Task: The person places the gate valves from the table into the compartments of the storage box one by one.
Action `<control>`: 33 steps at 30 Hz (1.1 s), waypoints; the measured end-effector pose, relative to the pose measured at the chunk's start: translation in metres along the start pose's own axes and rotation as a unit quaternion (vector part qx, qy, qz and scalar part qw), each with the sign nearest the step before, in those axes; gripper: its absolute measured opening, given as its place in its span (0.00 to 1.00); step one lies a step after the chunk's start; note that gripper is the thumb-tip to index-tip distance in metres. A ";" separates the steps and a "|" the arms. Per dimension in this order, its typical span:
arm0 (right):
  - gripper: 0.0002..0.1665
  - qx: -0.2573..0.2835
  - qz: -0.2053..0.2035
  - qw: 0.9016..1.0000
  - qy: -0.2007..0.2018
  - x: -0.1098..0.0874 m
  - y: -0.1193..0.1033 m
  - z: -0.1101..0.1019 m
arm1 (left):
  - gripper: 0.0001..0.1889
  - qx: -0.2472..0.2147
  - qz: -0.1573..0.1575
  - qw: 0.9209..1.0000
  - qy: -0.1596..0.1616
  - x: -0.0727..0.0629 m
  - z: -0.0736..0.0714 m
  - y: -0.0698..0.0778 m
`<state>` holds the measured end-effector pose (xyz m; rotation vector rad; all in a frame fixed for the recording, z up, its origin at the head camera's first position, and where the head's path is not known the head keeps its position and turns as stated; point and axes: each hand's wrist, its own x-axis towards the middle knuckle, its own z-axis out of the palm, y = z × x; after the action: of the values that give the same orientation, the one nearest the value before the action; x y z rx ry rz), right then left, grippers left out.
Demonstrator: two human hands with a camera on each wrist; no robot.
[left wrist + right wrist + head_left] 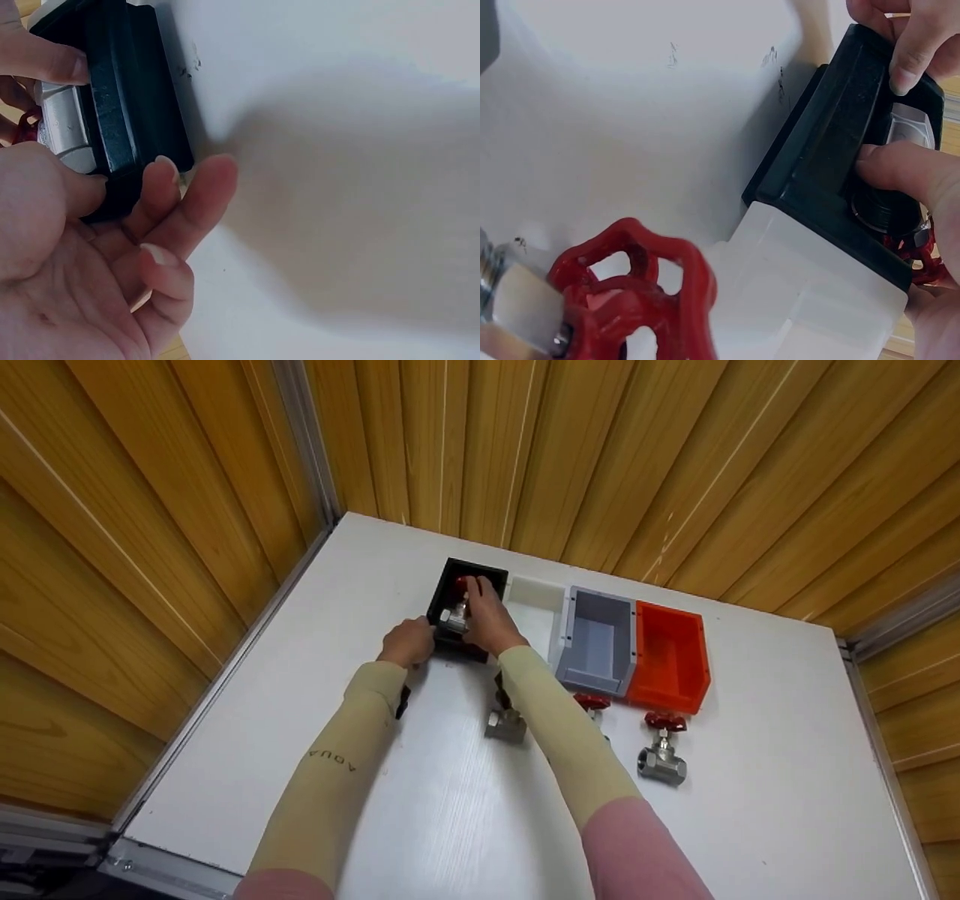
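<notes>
A black bin (460, 649) stands at the left end of a row of bins. Inside it lies a metal valve (454, 619) with a red handwheel. My right hand (491, 619) reaches into the bin and holds this valve, its thumb on the near side in the right wrist view. My left hand (409, 643) pinches the bin's near left corner; in the left wrist view the thumb lies at the rim and the other fingers curl outside. Part of the valve is hidden by the right hand.
To the right stand a white bin (559, 649), a grey bin (600, 685) and an orange-red bin (701, 660). Before them on the white table sit a valve (506, 726) partly behind my right forearm, another valve (592, 702), and a third valve (663, 765). Wood-patterned walls enclose the table.
</notes>
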<state>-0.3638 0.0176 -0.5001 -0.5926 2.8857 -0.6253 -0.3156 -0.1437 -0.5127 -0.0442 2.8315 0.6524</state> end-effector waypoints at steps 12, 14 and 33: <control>0.60 -0.024 -0.011 1.000 0.000 0.001 -0.001 0.001 | 0.21 -0.005 -0.002 1.000 -0.027 -0.001 -0.003 0.001; 0.60 -0.030 -0.013 0.999 0.002 0.001 -0.002 0.001 | 0.21 -0.003 -0.002 1.000 -0.025 -0.001 -0.003 0.001; 0.52 -0.098 -0.025 0.995 -0.007 0.006 -0.008 0.007 | 0.18 0.005 -0.010 0.999 -0.033 0.002 -0.004 -0.001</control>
<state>-0.3652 0.0062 -0.5036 -0.6924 2.9481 -0.3443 -0.3186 -0.1463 -0.5103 -0.0482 2.7671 0.6235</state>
